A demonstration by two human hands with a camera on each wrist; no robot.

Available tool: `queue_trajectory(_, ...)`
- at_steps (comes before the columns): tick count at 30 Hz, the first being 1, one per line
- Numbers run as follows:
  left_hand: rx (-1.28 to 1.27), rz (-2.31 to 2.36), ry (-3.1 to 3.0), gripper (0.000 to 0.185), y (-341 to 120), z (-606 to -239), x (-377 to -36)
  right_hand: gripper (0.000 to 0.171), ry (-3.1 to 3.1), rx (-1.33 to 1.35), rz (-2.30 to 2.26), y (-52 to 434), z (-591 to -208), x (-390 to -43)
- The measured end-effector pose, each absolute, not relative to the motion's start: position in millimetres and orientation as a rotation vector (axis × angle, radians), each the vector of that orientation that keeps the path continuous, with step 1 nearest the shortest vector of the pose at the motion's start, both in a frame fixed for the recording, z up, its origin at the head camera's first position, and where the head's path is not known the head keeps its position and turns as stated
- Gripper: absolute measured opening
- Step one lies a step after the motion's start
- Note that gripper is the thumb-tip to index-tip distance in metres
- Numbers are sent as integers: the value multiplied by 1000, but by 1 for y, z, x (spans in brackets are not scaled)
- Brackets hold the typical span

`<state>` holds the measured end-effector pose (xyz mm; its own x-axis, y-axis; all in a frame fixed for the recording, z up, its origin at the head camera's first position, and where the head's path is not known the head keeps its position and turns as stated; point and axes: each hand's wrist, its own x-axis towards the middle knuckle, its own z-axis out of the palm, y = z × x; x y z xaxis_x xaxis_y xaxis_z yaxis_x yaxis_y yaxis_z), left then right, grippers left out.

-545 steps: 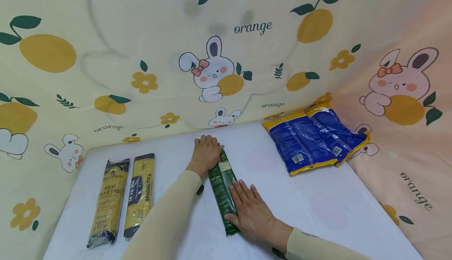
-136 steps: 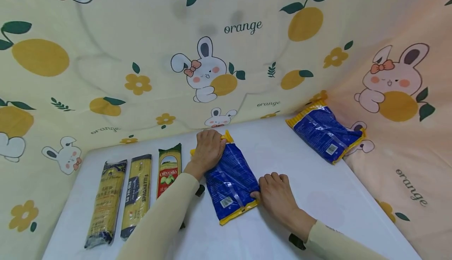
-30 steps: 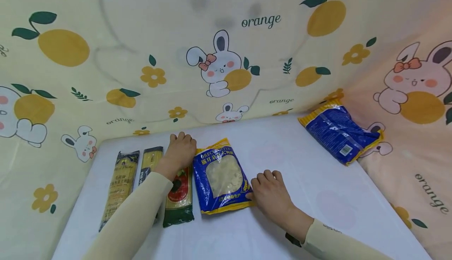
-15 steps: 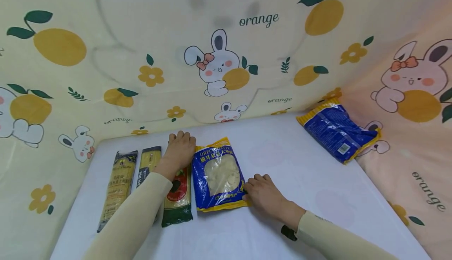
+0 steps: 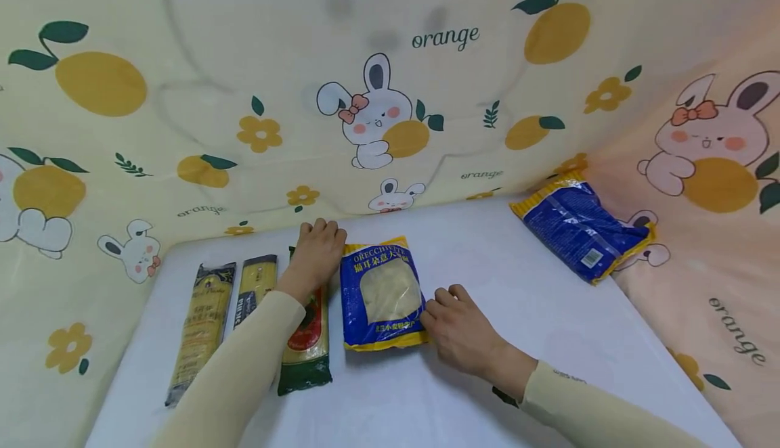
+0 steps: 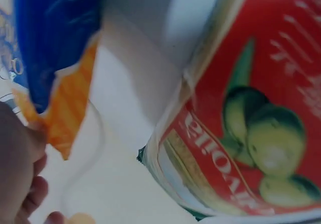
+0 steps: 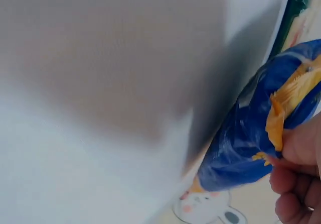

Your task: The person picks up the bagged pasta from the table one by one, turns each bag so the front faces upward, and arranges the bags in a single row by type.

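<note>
Head view: your left hand (image 5: 317,255) lies with fingers relaxed on the far end of the red-labelled spaghetti pack (image 5: 307,329). Your right hand (image 5: 458,329) pinches the near right corner of the blue orecchiette bag (image 5: 380,296), which lies flat mid-table (image 5: 487,380), just beside that pack. Two more spaghetti packs (image 5: 222,312) lie left; a second blue bag (image 5: 579,235) sits far right.

Left wrist view: spaghetti label close; yellow bag seam touching your fingers (image 6: 22,174).

Right wrist view: fingers (image 7: 298,184) curled on the yellow seam (image 7: 281,113). Judged light, soft, crinkly, contents brittle; take it by the seams.
</note>
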<state>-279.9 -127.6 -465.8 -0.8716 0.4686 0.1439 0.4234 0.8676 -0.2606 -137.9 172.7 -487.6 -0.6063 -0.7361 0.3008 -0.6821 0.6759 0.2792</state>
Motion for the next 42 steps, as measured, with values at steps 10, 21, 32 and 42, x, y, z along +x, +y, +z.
queue_trajectory(10,-535,261,-3080,24,-127,-464,-277,12,-2557,1039,-87,156,-509,-137)
queue_trajectory(21,-835,27,-3074,45,-50,-453,-231,20,-2576,1000,-59,166,-505,-136)
queue_trajectory(32,-744,-111,-3304,98,-22,-497,-198,27,-2579,849,19,189,-497,-142)
queue_trajectory(42,-730,-80,-3379,96,-47,-493,-197,25,-2581,819,15,196,-500,-148)
